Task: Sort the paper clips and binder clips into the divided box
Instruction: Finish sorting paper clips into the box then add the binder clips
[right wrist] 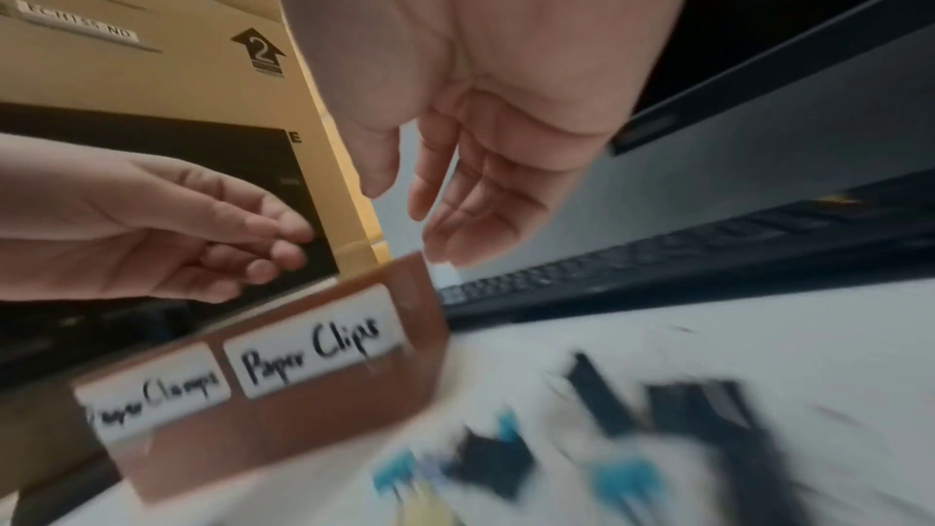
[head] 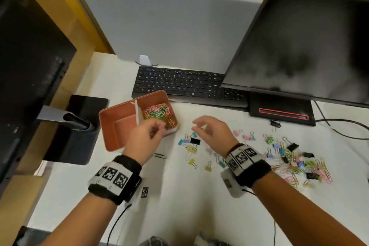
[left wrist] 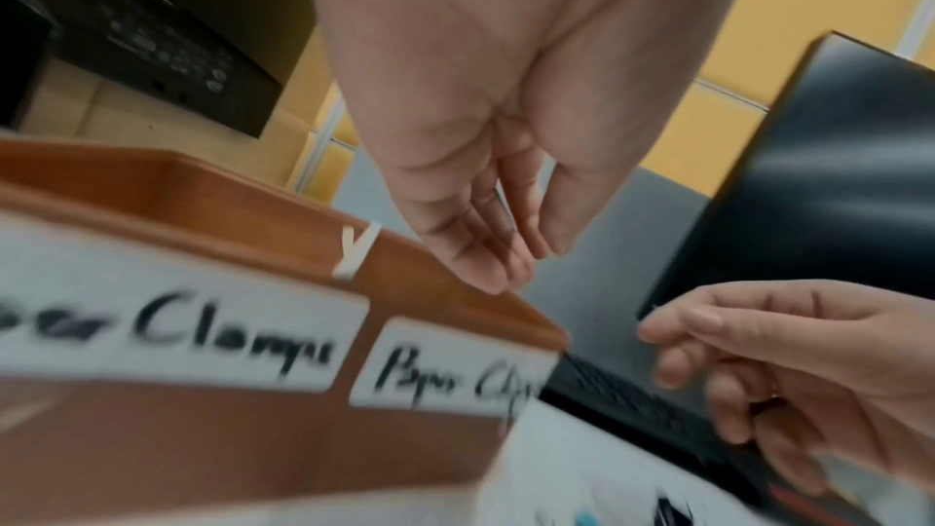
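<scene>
1. The terracotta-coloured rectangular divided box (head: 119, 126) sat on the white desk (head: 189, 205) left of centre. Its right compartment held a heap of coloured wire paper clips (head: 159, 114); the left one, labelled for clamps, looked bare.
2. The left hand (head: 145, 136) hovered at the box's near right corner, fingers loosely extended and empty in its wrist view. The right hand (head: 211, 128) hung just right of the box above a small scatter of binder clips (head: 191, 144), fingers relaxed and holding nothing that showed.
3. A larger mixed pile of paper clips and binder clips (head: 295, 164) lay further right, and a lone green paper clip (head: 159, 156) lay near the left wrist.
4. Risk, as I judged it: binder clips could land among the paper clips, since the white divider (head: 137, 114) was thin and the filled side was nearer the right hand. Tangled clips in the pile might also drag others along.
5. A black keyboard (head: 185, 86) and a dark monitor (head: 299, 46) stood behind, a second monitor's stand (head: 75, 124) to the left; none blocked the reach.
</scene>
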`<state>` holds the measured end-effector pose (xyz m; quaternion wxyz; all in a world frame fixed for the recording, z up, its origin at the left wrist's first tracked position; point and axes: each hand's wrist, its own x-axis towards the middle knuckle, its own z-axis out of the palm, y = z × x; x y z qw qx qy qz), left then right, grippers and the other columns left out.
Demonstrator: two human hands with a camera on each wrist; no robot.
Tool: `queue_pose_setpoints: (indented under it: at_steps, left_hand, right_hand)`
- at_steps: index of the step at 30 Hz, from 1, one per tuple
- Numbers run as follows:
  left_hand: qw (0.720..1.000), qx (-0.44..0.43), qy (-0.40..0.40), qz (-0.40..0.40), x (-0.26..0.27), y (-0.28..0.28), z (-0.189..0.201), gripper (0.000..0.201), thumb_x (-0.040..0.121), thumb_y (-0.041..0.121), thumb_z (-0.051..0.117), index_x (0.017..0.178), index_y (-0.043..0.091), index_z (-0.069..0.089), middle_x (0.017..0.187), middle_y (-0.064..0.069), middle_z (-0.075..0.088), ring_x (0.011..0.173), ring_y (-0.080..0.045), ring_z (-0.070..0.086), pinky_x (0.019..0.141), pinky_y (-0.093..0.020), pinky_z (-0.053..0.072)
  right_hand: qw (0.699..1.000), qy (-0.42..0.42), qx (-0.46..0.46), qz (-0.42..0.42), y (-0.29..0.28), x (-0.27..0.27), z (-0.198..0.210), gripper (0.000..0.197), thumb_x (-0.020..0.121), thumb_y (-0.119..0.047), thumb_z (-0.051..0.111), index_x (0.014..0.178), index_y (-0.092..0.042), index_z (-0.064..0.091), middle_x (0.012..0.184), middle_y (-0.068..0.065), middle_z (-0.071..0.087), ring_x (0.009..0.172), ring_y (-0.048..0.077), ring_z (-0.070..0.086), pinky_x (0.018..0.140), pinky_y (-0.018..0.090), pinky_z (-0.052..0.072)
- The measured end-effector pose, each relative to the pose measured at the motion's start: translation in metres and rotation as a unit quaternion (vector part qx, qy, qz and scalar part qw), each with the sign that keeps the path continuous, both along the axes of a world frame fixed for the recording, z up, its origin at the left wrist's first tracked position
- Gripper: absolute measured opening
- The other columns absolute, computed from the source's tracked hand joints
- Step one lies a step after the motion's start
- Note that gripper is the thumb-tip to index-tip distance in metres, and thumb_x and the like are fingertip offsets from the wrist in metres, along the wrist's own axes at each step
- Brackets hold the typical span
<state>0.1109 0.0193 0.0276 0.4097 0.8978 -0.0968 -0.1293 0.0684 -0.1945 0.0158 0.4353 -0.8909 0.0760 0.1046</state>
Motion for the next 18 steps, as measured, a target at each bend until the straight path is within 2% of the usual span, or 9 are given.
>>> queue_pose_setpoints:
  at_steps: [2, 5, 8, 10, 12, 14, 16, 18]
  left_hand:
    - [0.998, 0.032, 0.000, -0.047, -0.019, 0.000, -0.021, 0.010, 0.086, 0.014, 0.060, 0.094, 0.017, 0.065, 0.095, 0.005, 0.063, 0.086, -0.007, 0.059, 0.076, -0.019, 0.048]
    - [0.987, 0.124, -0.013, -0.105, -0.038, 0.007, -0.059, 0.020, 0.081, 0.009, 0.063, 0.099, 0.016, 0.066, 0.106, -0.001, 0.065, 0.096, -0.016, 0.057, 0.084, -0.024, 0.042]
    - [0.979, 0.186, -0.005, -0.083, -0.048, 0.015, -0.087, 0.032, 0.076, 0.008, 0.066, 0.107, 0.015, 0.064, 0.116, -0.008, 0.058, 0.105, -0.031, 0.055, 0.092, -0.040, 0.044]
    - [0.976, 0.209, 0.003, -0.056, -0.054, 0.017, -0.098, 0.035, 0.075, 0.009, 0.067, 0.109, 0.016, 0.064, 0.121, -0.011, 0.052, 0.108, -0.034, 0.050, 0.095, -0.044, 0.039]
    - [0.980, 0.194, 0.007, -0.032, -0.058, 0.015, -0.103, 0.033, 0.076, 0.006, 0.067, 0.108, 0.015, 0.066, 0.122, -0.012, 0.048, 0.111, -0.033, 0.047, 0.099, -0.042, 0.035]
    - [0.989, 0.149, 0.008, -0.015, -0.062, 0.011, -0.104, 0.029, 0.077, 0.000, 0.065, 0.105, 0.010, 0.067, 0.115, -0.011, 0.049, 0.106, -0.029, 0.049, 0.098, -0.033, 0.037]
    - [0.993, 0.118, 0.003, -0.011, -0.065, 0.006, -0.102, 0.024, 0.078, -0.003, 0.064, 0.099, 0.006, 0.068, 0.102, -0.006, 0.051, 0.093, -0.022, 0.051, 0.090, -0.026, 0.038]
    - [0.993, 0.117, -0.005, -0.014, -0.065, 0.001, -0.100, 0.017, 0.078, -0.004, 0.064, 0.092, 0.004, 0.069, 0.094, -0.007, 0.056, 0.085, -0.017, 0.050, 0.084, -0.022, 0.036]
  right_hand:
    - [0.999, 0.035, -0.034, -0.006, -0.027, -0.033, -0.014, 0.025, 0.086, -0.032, 0.061, 0.109, -0.022, 0.062, 0.095, -0.009, 0.060, 0.075, -0.002, 0.051, 0.079, 0.020, 0.046]
    - [0.991, 0.083, -0.102, -0.004, -0.065, -0.082, -0.033, 0.030, 0.082, -0.034, 0.066, 0.109, -0.023, 0.060, 0.094, -0.011, 0.052, 0.076, -0.003, 0.047, 0.076, 0.019, 0.042]
    - [0.982, 0.107, -0.147, -0.043, -0.093, -0.124, -0.044, 0.040, 0.075, -0.034, 0.073, 0.110, -0.023, 0.057, 0.104, -0.006, 0.047, 0.087, 0.009, 0.051, 0.083, 0.032, 0.051]
    - [0.972, 0.127, -0.183, -0.076, -0.107, -0.147, -0.050, 0.058, 0.065, -0.039, 0.079, 0.116, -0.024, 0.053, 0.116, 0.001, 0.047, 0.100, 0.020, 0.052, 0.087, 0.039, 0.052]
    - [0.959, 0.147, -0.222, -0.095, -0.118, -0.165, -0.056, 0.075, 0.056, -0.047, 0.082, 0.121, -0.025, 0.050, 0.122, 0.006, 0.044, 0.109, 0.026, 0.049, 0.089, 0.044, 0.051]
    - [0.954, 0.158, -0.234, -0.104, -0.126, -0.178, -0.062, 0.081, 0.054, -0.050, 0.082, 0.124, -0.028, 0.048, 0.124, 0.005, 0.041, 0.112, 0.026, 0.046, 0.091, 0.045, 0.050]
    - [0.958, 0.160, -0.215, -0.103, -0.130, -0.185, -0.066, 0.081, 0.056, -0.042, 0.084, 0.126, -0.028, 0.048, 0.126, 0.004, 0.038, 0.113, 0.024, 0.045, 0.094, 0.043, 0.048]
    - [0.967, 0.146, -0.178, -0.107, -0.131, -0.185, -0.068, 0.074, 0.060, -0.030, 0.084, 0.127, -0.023, 0.051, 0.125, 0.004, 0.039, 0.111, 0.022, 0.044, 0.097, 0.035, 0.044]
